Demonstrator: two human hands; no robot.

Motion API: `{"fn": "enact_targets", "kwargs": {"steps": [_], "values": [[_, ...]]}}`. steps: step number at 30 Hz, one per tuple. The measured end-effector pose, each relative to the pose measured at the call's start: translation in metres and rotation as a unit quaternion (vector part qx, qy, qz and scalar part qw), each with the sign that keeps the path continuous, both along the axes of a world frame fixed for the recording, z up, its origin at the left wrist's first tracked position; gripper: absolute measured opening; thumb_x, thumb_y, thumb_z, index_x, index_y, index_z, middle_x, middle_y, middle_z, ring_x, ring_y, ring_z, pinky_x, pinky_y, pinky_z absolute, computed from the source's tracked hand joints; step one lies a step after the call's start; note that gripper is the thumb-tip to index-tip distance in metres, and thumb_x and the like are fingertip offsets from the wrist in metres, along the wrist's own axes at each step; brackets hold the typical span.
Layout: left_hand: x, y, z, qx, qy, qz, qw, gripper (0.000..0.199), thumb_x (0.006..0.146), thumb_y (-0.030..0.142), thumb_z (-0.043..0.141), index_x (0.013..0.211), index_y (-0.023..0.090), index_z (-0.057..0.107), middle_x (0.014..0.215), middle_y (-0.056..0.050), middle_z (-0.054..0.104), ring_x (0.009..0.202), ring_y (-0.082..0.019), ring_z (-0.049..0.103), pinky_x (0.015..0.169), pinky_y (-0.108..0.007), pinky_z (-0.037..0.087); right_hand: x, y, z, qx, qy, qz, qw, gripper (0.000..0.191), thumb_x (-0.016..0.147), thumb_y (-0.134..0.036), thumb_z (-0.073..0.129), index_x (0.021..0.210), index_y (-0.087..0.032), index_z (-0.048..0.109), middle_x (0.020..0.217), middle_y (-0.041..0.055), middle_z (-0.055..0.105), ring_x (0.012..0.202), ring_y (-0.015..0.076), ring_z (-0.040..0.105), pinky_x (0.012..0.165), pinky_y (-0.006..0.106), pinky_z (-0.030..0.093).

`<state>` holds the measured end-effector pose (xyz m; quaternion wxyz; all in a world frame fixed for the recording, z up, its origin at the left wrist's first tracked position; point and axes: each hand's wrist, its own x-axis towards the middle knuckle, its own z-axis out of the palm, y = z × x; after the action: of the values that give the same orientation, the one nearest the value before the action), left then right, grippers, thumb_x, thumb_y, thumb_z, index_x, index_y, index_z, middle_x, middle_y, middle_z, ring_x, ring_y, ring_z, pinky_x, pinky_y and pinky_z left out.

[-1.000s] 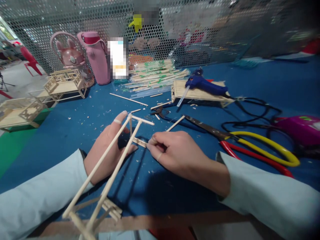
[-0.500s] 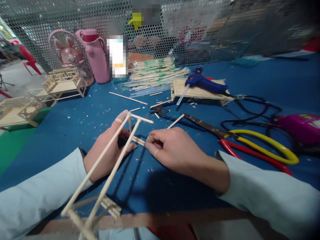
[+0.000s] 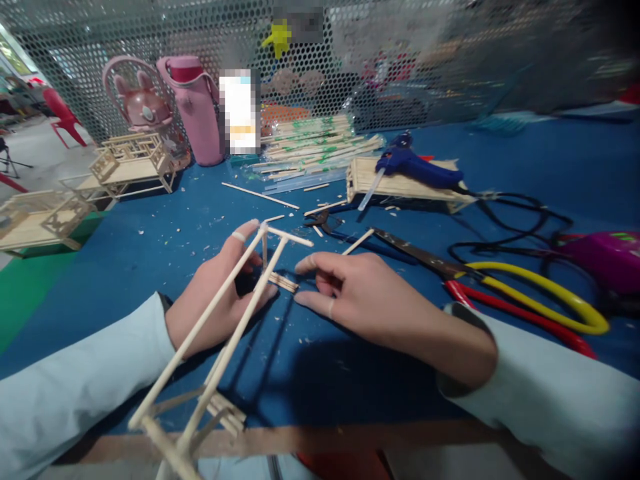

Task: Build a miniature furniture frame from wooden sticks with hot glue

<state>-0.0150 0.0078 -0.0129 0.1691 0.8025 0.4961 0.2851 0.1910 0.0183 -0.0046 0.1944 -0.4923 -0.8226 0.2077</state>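
A long frame of pale wooden sticks [image 3: 200, 327] slants from the table's front edge up to its middle. My left hand [image 3: 215, 293] is closed at the frame's far end, its thumb and fingers around the short bundle of small sticks [image 3: 284, 283] there; part of the grip is hidden behind the frame. Just right of the bundle is my right hand [image 3: 360, 287], thumb and index finger apart with nothing between them. Another small stick bundle [image 3: 227, 412] sits at the frame's near end.
Scissors [image 3: 450, 270] with yellow and red handles and dark pliers [image 3: 325, 222] lie beyond my right hand. A blue glue gun [image 3: 415, 167] rests on a stick platform [image 3: 363, 177]. Stick models [image 3: 135, 170], a pink bottle [image 3: 197, 120] and packed sticks [image 3: 310, 143] stand behind.
My right hand has let go of the short stick bundle and moved slightly right, its thumb and index finger now spread. The left hand keeps its hold. The view has shifted slightly.
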Motion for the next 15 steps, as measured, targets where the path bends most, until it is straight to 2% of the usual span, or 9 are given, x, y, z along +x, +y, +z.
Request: {"fn": "enact_targets", "kwargs": {"steps": [3, 6, 10, 15], "values": [[-0.0026, 0.0041, -0.0008, -0.047, -0.058, 0.0, 0.997, 0.069, 0.078, 0.031, 0.06, 0.137, 0.019, 0.027, 0.098, -0.004, 0.064, 0.086, -0.017, 0.062, 0.08, -0.03, 0.05, 0.0031, 0.001, -0.0003, -0.004, 0.015, 0.004, 1.0, 0.01, 0.076, -0.025, 0.06, 0.078, -0.018, 0.068, 0.054, -0.005, 0.055, 0.049, 0.0085, 0.048, 0.05, 0.02, 0.033], [-0.0027, 0.0084, -0.0036, -0.081, -0.095, -0.009, 0.992, 0.07, 0.076, 0.026, 0.062, 0.138, 0.023, 0.029, 0.099, -0.003, 0.066, 0.084, -0.016, 0.063, 0.081, -0.031, 0.049, 0.0029, 0.0024, -0.0009, 0.005, 0.017, 0.025, 1.0, 0.015, 0.078, -0.023, 0.057, 0.07, -0.018, 0.067, 0.056, -0.0039, 0.057, 0.051, 0.0084, 0.048, 0.052, 0.02, 0.033], [0.0007, 0.0098, -0.0057, -0.096, -0.127, 0.002, 0.987, 0.065, 0.077, 0.019, 0.059, 0.136, 0.024, 0.034, 0.091, 0.0, 0.069, 0.078, -0.014, 0.065, 0.079, -0.028, 0.048, -0.0017, 0.0029, -0.0029, 0.016, 0.019, 0.021, 0.999, 0.016, 0.08, -0.022, 0.056, 0.071, -0.018, 0.069, 0.059, -0.0026, 0.062, 0.054, 0.0093, 0.051, 0.054, 0.021, 0.033], [0.0044, 0.0096, -0.0046, -0.088, -0.123, 0.035, 0.988, 0.055, 0.076, 0.017, 0.059, 0.128, 0.023, 0.045, 0.081, 0.003, 0.07, 0.077, -0.015, 0.066, 0.076, -0.025, 0.049, -0.0053, 0.0025, -0.0048, 0.027, 0.009, 0.03, 0.999, 0.016, 0.079, -0.018, 0.055, 0.071, -0.019, 0.069, 0.066, -0.0014, 0.067, 0.06, 0.0109, 0.057, 0.057, 0.022, 0.035]]}}
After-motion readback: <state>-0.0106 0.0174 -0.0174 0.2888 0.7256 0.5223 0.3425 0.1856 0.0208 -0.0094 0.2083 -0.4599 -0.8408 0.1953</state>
